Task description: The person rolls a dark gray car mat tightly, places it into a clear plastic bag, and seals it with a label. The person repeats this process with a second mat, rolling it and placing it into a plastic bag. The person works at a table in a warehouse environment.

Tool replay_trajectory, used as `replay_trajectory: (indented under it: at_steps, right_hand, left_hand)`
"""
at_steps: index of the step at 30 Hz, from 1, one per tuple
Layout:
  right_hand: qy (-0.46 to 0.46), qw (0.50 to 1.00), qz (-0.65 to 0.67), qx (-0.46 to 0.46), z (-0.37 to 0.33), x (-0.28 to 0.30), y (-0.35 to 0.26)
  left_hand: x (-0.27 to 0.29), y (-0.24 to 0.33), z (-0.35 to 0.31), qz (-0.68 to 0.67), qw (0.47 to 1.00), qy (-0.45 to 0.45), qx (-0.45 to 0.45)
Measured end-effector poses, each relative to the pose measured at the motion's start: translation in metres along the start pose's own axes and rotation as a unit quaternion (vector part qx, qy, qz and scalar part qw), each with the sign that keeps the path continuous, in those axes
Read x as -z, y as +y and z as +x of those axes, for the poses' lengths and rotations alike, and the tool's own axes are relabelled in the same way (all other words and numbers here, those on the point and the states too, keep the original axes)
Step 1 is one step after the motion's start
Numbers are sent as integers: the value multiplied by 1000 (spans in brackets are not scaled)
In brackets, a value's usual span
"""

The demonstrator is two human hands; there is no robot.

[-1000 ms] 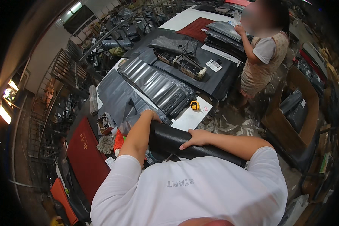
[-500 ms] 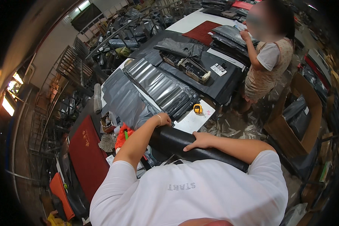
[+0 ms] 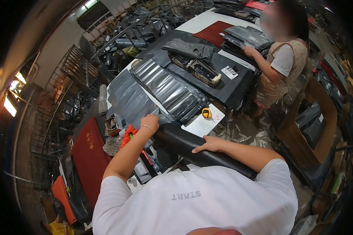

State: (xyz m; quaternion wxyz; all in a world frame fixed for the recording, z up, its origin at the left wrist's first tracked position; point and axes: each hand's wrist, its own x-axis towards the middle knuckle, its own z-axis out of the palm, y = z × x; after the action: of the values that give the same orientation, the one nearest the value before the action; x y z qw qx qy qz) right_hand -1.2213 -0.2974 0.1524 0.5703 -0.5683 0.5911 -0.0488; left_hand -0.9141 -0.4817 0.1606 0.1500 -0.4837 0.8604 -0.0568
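Observation:
A thick, glossy black roll of sheet material (image 3: 180,141) lies slantwise in front of my chest. My right hand (image 3: 211,144) holds it, with the thumb on the near side and the other fingers over the far side, partly hidden. Just beyond the roll's left end, my left hand (image 3: 150,123) is closed at the near corner of a grey plastic bag (image 3: 131,103); its fingertips are hard to see. Beside that bag lies a stack of shiny grey plastic bags (image 3: 164,88) on the table.
A yellow tape measure (image 3: 206,113) sits on a white board (image 3: 196,125). Farther off are an open narrow box (image 3: 204,72) and a dark red ribbed mat (image 3: 211,32). A co-worker (image 3: 282,62) stands at the right beside a large cardboard box (image 3: 288,135). A red mat (image 3: 88,160) is at left.
My left hand has gone from the roll's left end up and left to the plastic bag. My right hand stays on the roll. The co-worker's hand has dropped lower over the packages.

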Motion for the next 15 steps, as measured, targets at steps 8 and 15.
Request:
replay_trajectory:
  at_steps: [8, 15]
  right_hand:
    - [-11, 999, 29, 7, 16, 0, 8]
    - [-18, 997, 77, 9, 14, 7, 0]
  left_hand:
    - [6, 23, -9, -57, 998, 19, 0]
    - [-11, 12, -4, 32, 999, 10, 2]
